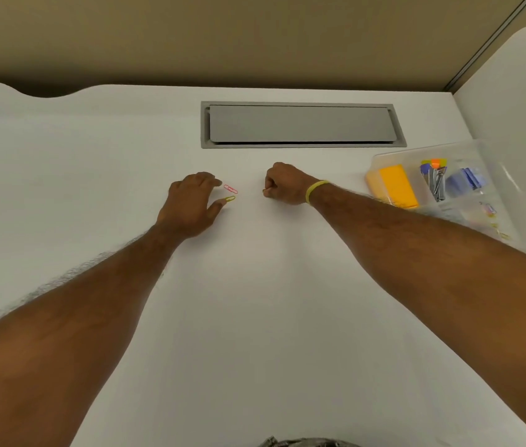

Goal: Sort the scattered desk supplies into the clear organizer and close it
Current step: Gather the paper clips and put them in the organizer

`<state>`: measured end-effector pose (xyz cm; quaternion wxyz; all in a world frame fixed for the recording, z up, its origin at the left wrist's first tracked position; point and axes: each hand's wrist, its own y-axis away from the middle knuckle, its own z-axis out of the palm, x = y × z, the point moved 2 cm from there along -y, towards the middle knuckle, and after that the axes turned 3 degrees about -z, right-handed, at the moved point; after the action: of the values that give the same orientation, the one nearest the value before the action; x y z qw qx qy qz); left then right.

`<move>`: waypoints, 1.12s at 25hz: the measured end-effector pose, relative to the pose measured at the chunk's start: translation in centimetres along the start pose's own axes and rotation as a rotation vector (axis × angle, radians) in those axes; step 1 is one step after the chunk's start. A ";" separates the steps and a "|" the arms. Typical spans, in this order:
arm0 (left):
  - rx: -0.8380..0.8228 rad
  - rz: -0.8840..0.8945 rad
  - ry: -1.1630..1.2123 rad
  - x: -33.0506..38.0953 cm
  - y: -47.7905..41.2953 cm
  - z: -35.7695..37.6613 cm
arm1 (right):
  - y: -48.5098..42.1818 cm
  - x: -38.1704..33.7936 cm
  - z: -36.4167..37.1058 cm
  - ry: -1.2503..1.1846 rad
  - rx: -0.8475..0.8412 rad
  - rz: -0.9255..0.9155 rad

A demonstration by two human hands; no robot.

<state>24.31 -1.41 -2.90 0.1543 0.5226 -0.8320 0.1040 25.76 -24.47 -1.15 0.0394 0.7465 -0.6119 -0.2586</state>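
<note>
Left hand [190,201] spreads a wide grip just beside the pink paper clip [231,189] and green paper clip [230,199] mid-desk [255,317]; best to slide them together, then pinch. Right hand [282,185], curled, pinches a small yellowish piece [264,190]. The clear organizer [423,149] sits at the right.

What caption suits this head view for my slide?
Left hand by pink wire paper clip and yellow-green wire paper clip on white desk; right hand pinches yellowish item; clear plastic organizer at right.

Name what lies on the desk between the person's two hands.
Head view: a pink paper clip and a yellow-green paper clip, both close to the left hand; bare desk toward the right hand.
</note>
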 end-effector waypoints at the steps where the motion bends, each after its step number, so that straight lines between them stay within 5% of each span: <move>1: 0.008 0.001 -0.003 0.0 0.1 0.0 | -0.1 -0.2 0.1 0.030 -0.005 -0.007; 10: -0.036 -0.069 -0.040 1.8 -1.4 0.2 | 0.7 -0.7 0.7 -0.043 0.157 0.006; 16: -0.101 -0.276 0.182 2.0 -2.3 0.9 | 2.5 2.0 1.0 -1.147 0.342 0.321; 20: -0.178 -0.240 0.160 2.1 -2.8 1.0 | 3.2 1.9 1.3 -1.564 0.299 0.424; 23: -0.149 -0.270 0.306 1.8 -2.5 1.0 | 2.7 1.5 1.2 -1.455 0.283 0.513; 28: -0.035 -0.285 0.425 1.0 -1.6 0.8 | 1.6 0.6 1.2 -0.615 0.240 0.475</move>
<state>25.26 -3.19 -3.29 0.3479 0.5984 -0.7004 0.1743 23.85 -25.08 -1.80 -0.1740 0.4716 -0.7763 -0.3803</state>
